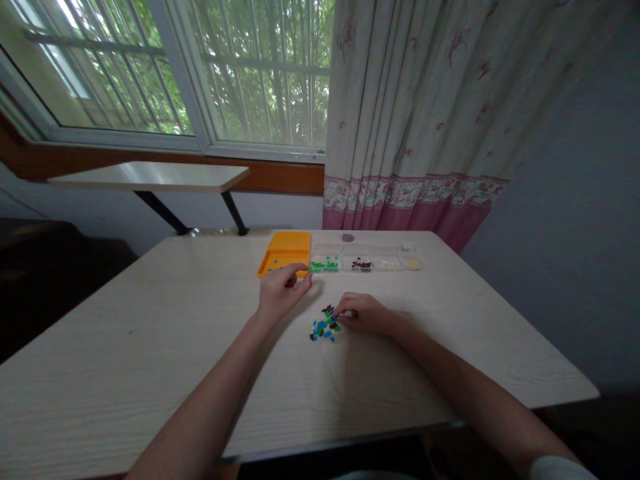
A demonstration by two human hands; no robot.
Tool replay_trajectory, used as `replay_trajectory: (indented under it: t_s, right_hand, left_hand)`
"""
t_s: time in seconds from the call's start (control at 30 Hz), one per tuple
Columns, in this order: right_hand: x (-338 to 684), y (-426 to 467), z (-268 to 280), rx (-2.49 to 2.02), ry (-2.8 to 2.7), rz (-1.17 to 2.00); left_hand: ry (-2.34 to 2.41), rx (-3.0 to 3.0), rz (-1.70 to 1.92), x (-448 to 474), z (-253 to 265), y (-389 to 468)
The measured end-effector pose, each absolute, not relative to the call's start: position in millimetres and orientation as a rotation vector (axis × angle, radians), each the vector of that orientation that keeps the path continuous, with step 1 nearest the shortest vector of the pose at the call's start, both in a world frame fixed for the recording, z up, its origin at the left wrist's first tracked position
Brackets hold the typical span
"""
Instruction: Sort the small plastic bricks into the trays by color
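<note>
My left hand (283,290) is in a loose pinch at the front corner between the orange box (284,241) and the clear compartment of green pieces (325,264). A speck of green shows by its fingertips; whether it is held is too small to tell. At the right edge of a mixed pile of small blue, green, brown and pale building bricks (323,327), my right hand (364,313) has thumb and forefinger drawn together among the pieces. What is between those fingers is hidden.
The clear divided tray (341,265) runs right from the orange box, with brown pieces (361,264), pale pieces (387,265) and yellow pieces (411,264). A raised white shelf (155,175) stands at the table's back left. Behind are a window and a curtain (400,120).
</note>
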State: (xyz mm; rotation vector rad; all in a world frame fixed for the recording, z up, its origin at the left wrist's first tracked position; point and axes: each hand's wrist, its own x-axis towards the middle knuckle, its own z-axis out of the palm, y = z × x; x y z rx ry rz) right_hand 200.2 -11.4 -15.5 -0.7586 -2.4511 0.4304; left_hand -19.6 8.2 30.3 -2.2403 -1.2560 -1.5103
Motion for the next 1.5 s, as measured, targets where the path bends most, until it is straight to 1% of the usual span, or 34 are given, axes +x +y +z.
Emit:
replay_trajectory:
  t_s: [0.13, 0.27, 0.47, 0.67, 0.83, 1.03, 1.2, 1.33, 1.5]
  right_hand:
    - [199.2, -11.5, -15.3, -0.766, -2.431, 0.450]
    - [198.0, -11.1, -16.1, -0.809, -2.407, 0.489]
    - [195.6, -9.5, -15.5, -0.963, -2.306, 0.630]
    - [195.2, -8.3, -12.4, -1.067, -2.222, 0.753]
    - [195.8, -7.6, -13.5, -1.111, -2.151, 0.778]
    - [196.8, -3.7, -16.3, -1.165, -2.017, 0.935]
    - [195.3, -2.4, -13.2, -1.144, -1.913, 1.088]
    - [192.1, -4.6, -11.0, -1.152, -1.843, 1.087]
    - [188.3, -3.4, -18.7, -1.085, -1.766, 1.096]
  left_hand:
    - [-1.306, -2.258, -1.513, -20.1, 26.7, 9.2]
    - [-1.473, -2.360, -1.466, -18.3, 19.5, 14.0]
    - [-1.842, -2.366, -1.172, -8.9, 17.4, 37.1]
    - [-2.009, -2.306, -0.917, 3.4, 16.9, 64.0]
    - [-2.000, -2.320, -0.841, 8.2, 15.3, 73.1]
    - [-1.967, -2.360, -0.996, 6.1, 17.0, 55.2]
    - [-1.834, -2.629, -1.048, 3.4, 10.9, 24.5]
    - [-1.747, -2.783, -1.031, 0.5, 5.0, 6.4]
    - [-1.633, -2.817, -1.057, 2.3, 5.8, -5.4]
